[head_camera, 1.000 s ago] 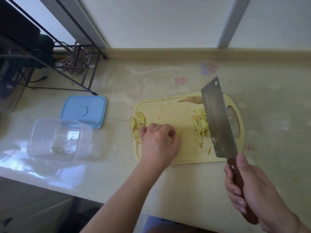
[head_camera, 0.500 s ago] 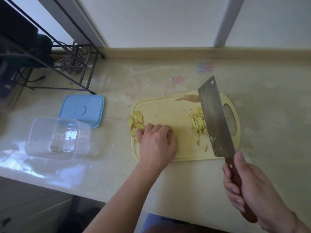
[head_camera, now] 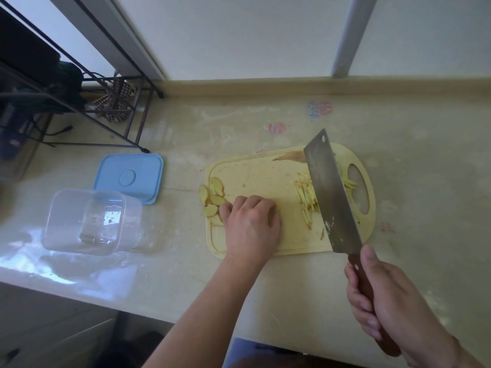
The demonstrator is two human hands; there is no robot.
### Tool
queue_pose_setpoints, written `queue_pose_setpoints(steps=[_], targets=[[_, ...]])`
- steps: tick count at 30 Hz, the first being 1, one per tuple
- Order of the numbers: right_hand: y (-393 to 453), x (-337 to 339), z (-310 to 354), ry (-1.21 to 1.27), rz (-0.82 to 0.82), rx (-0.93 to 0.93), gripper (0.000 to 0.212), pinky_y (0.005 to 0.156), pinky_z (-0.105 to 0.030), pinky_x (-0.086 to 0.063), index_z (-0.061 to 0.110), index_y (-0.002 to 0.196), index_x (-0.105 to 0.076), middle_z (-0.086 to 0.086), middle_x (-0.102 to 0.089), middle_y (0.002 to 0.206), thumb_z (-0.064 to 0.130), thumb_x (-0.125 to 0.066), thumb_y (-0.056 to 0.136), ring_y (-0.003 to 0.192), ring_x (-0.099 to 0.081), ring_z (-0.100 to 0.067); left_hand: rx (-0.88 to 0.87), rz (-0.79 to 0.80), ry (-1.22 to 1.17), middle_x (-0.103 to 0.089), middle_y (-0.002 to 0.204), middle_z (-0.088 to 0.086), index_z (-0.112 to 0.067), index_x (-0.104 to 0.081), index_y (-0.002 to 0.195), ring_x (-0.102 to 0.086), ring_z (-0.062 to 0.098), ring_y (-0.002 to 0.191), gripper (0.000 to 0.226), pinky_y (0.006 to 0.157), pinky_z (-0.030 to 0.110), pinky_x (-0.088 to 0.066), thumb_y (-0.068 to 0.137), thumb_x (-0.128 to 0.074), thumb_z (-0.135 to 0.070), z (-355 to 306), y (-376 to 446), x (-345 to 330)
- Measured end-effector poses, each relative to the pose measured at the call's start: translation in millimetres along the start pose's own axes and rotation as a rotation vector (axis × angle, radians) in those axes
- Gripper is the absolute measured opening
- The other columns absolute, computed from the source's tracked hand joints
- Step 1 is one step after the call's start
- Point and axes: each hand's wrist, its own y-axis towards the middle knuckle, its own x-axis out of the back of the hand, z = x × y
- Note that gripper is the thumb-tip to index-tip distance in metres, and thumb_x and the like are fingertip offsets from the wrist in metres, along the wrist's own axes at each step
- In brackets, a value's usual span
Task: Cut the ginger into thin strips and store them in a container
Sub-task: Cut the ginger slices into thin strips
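On the desk (head_camera: 265, 123), a clear tub (head_camera: 87, 221) sits at the left, its blue lid (head_camera: 130, 177) just beyond. Ginger slices (head_camera: 212, 197) lie at the board's (head_camera: 252, 168) left edge. The left hand (head_camera: 252, 224) rests curled on the board beside them; whether its grip holds anything cannot be told. Strips (head_camera: 308, 197) lie right of it. The right hand's (head_camera: 385, 301) grip is clamped on the cleaver (head_camera: 332, 197).

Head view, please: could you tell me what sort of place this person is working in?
Most likely a home kitchen counter: a pale yellow plastic cutting board with sliced ginger lies on a glossy beige stone worktop, the right hand grips a steel cleaver, and a clear plastic container waits nearby.
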Motion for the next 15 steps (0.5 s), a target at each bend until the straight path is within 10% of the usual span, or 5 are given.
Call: queue_pose_setpoints(steps=[15], targets=[[1.9,2.1,-0.5,-0.002,-0.003,0.015,0.080,0.038,-0.020,-0.031,0.024,0.057,-0.052,-0.006,-0.035,0.051,0.103,-0.059,0.045,0.036,-0.027,-0.016,0.144,0.050,-0.161,-0.075,0.083,-0.008,-0.021,-0.078,0.088,-0.064,0.024,0.086,0.012,0.083,0.040,-0.028,0.083,-0.069,-0.016,-4.3,3.5,3.7]])
